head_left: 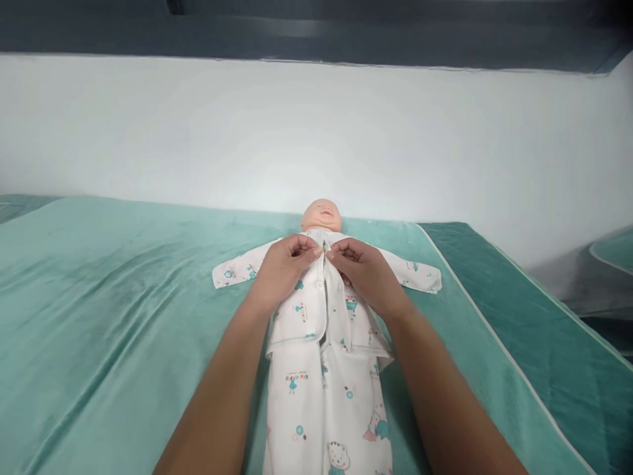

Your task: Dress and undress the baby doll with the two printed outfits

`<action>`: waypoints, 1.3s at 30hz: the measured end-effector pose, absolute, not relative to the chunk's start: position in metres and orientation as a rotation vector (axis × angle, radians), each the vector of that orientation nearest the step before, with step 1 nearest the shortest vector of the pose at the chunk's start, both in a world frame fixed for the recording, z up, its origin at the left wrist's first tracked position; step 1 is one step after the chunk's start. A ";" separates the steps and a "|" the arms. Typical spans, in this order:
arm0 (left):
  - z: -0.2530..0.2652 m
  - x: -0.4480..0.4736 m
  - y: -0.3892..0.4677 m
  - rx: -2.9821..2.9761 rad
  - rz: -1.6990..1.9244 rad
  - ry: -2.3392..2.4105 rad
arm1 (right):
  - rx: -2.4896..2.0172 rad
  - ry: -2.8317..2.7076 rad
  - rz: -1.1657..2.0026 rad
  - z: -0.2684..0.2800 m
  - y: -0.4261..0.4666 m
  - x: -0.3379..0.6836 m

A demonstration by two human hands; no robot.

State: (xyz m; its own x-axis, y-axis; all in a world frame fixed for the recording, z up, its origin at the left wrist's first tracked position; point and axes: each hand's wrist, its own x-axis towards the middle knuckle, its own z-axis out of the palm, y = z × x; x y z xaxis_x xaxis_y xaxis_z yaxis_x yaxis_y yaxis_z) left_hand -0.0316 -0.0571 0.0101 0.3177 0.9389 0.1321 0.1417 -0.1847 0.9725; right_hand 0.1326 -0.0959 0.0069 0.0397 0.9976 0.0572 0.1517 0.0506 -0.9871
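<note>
A baby doll [321, 215] lies on its back, head toward the wall, dressed in a white printed shirt [300, 313] and matching white trousers [297, 409]. The shirt's sleeves stretch out to both sides. My left hand [287, 264] pinches one front edge of the shirt just below the neck. Opposite it, my right hand [363, 270] pinches the other front edge, the fingertips of both hands nearly meeting. Below my fingers the shirt front hangs open, with small snaps along the edge. My fingers partly hide the upper chest.
A green sheet [123, 316] with wrinkles on the left covers the bed. A darker green strip [544, 343] with light piping runs along the right. Behind the doll's head stands a white wall [316, 132], with a dark ledge [316, 33] above it.
</note>
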 end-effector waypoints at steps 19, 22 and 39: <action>0.005 -0.032 -0.052 1.482 1.004 0.961 | -1.152 -1.230 1.154 -0.006 -0.091 0.140; 0.004 -0.031 -0.052 1.467 1.019 0.970 | -1.153 -1.240 1.166 -0.005 -0.092 0.139; 0.008 -0.026 -0.059 1.631 0.996 1.093 | -1.283 -1.419 1.044 0.002 -0.099 0.133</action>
